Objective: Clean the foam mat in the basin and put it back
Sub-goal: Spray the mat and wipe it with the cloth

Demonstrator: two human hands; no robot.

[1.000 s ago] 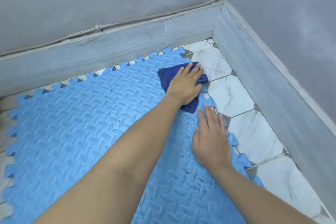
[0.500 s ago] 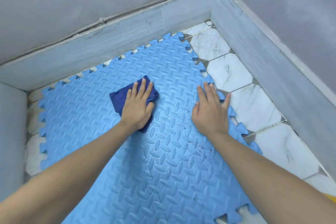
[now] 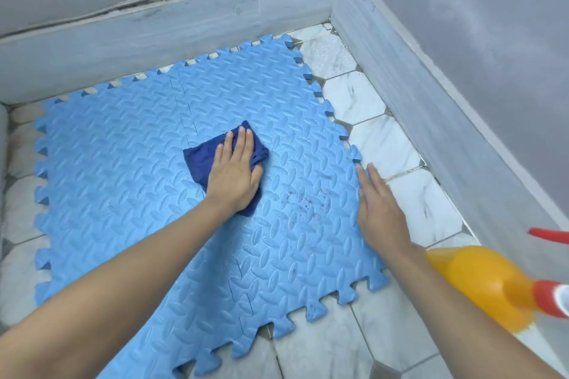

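Wiping step. Left hand point(image 3: 235, 177) lies flat, fingers straight, palm pressing a dark blue cloth point(image 3: 212, 160) onto the mat point(image 3: 129, 163); grip wide, nothing pinched. Right hand point(image 3: 380, 209) also flat and wide, fingers straight along the mat's right toothed edge, pinning it; holds nothing. Mat lies flat under both hands on the tile floor point(image 3: 378, 138), filling most of the low-walled basin. Just right of the cloth, between the two hands, a patch of dark purplish specks point(image 3: 308, 201) is not yet wiped out. To do it well, my read: keep the palm load even, drag the cloth rightward over the specks in overlapping passes, work along the embossed ridges since dirt likely sits in the grooves, and keep the right hand bracing so light foam does not slide or curl. Several joined tiles; seams may part if pushed hard across them. Surface: white marbled hexagon tiles with dark grout, bare strip right of the right hand. Grey skirting and grey walls beyond both hands, corner far right. Orange bottle point(image 3: 480, 283) with red cap near the right forearm.
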